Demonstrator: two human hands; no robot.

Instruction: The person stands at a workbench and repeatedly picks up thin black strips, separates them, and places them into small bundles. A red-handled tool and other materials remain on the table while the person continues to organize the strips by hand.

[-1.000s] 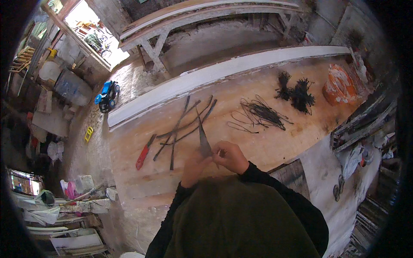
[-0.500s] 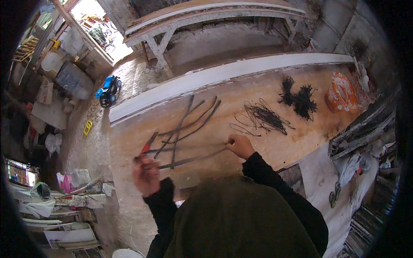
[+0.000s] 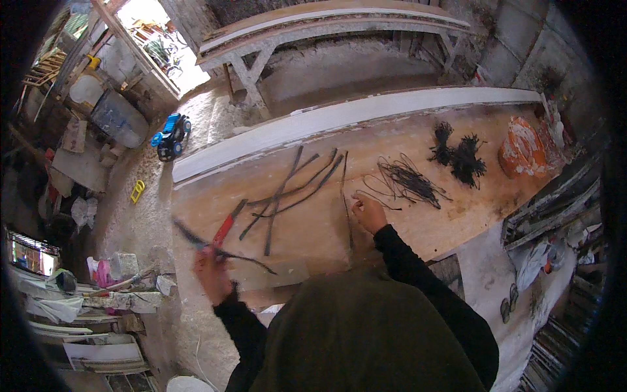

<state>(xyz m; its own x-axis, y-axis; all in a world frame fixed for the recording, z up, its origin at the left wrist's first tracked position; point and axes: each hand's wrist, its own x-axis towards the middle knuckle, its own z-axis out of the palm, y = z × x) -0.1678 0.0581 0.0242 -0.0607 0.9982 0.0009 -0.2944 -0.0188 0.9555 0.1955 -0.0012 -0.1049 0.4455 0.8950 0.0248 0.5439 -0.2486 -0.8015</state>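
My left hand (image 3: 210, 271), at the table's near left, is closed around a dark strip (image 3: 251, 260) that sticks out on both sides. A red tool with a dark end (image 3: 224, 230) projects from the same hand; its exact kind is unclear. My right hand (image 3: 369, 213) is above the middle of the table, fingers curled inward. Just left of its fingertips runs a thin dark cord (image 3: 345, 189), lying roughly away from me. Whether the fingers touch it is unclear. Between the hands, several dark strips (image 3: 281, 193) lie crossed on the wooden tabletop (image 3: 307, 228).
A loose tangle of dark cord (image 3: 411, 179) lies right of centre, with dark bundles (image 3: 465, 160) beyond it. An orange, white-smeared bag (image 3: 522, 149) stands at the far right. A white board (image 3: 353, 116) borders the far edge. A blue toy truck (image 3: 172, 136) sits on the floor.
The strips stretched between my hands have parted. One dark strip stays with my left hand, which moved slightly left and nearer; a thin cord now lies beside my right hand, which shifted slightly right.
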